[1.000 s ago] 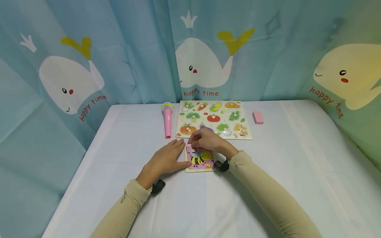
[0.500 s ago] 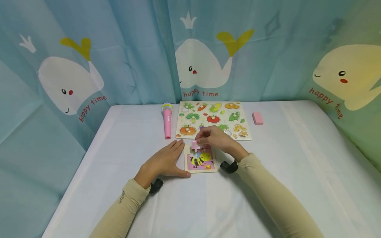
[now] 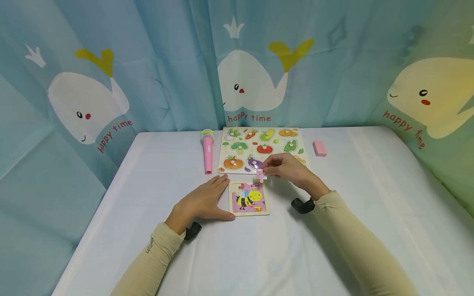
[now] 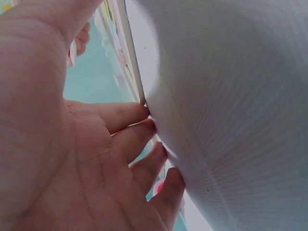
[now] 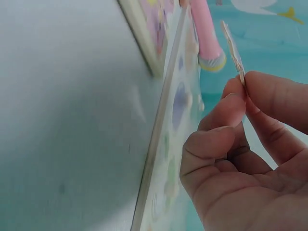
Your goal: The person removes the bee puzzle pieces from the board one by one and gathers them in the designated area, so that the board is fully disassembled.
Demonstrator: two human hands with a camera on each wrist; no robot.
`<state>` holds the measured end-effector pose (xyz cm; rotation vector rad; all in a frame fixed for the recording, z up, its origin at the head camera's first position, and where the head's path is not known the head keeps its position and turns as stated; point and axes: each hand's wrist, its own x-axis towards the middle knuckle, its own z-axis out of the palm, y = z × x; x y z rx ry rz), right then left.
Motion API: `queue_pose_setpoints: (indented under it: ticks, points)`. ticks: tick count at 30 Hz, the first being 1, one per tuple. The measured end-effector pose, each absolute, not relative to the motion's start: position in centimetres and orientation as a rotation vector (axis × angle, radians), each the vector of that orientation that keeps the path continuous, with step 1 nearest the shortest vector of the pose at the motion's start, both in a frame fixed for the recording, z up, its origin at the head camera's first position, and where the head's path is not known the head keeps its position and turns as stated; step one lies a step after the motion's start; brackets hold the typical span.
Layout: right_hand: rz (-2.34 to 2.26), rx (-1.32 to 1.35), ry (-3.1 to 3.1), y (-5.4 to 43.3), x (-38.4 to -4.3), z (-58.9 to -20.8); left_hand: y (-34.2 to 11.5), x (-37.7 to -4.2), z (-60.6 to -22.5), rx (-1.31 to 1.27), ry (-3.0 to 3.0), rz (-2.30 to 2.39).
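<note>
My right hand (image 3: 288,169) pinches a pink jigsaw piece (image 3: 260,174) between thumb and fingertips, above the far right corner of a small bee puzzle. In the right wrist view that piece (image 5: 233,47) appears edge-on, thin and light-coloured. The bee puzzle (image 3: 250,213) lies flat in a pale wooden frame, with bare wood at its far left corner. Fingers extended and thumb spread, my left hand (image 3: 201,202) rests on the table at the puzzle's left side. In the left wrist view its fingertips (image 4: 148,111) touch the cloth close to the frame's edge.
Behind the puzzle lies a larger vegetable peg board (image 3: 223,153), partly covered by my right hand. A pink toy microphone (image 3: 208,155) lies to the board's left, a pink block (image 3: 319,148) to its right. A whale-print curtain (image 3: 177,70) surrounds the white table (image 3: 237,263).
My right hand has lifted the pink piece from the puzzle's far left corner and carried it right, uncovering bare wood. The left thumb has slid off the puzzle onto the table beside its near left corner.
</note>
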<state>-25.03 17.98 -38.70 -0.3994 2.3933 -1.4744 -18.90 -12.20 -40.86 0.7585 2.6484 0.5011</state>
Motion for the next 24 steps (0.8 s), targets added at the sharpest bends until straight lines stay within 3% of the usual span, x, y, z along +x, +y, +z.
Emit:
queue_pose_setpoints:
  ticks: [24]
  points:
    - [-1.457, -0.271, 2.473, 27.0, -24.9, -37.8, -12.3, -18.9, -41.1, 0.762, 2.651, 0.484]
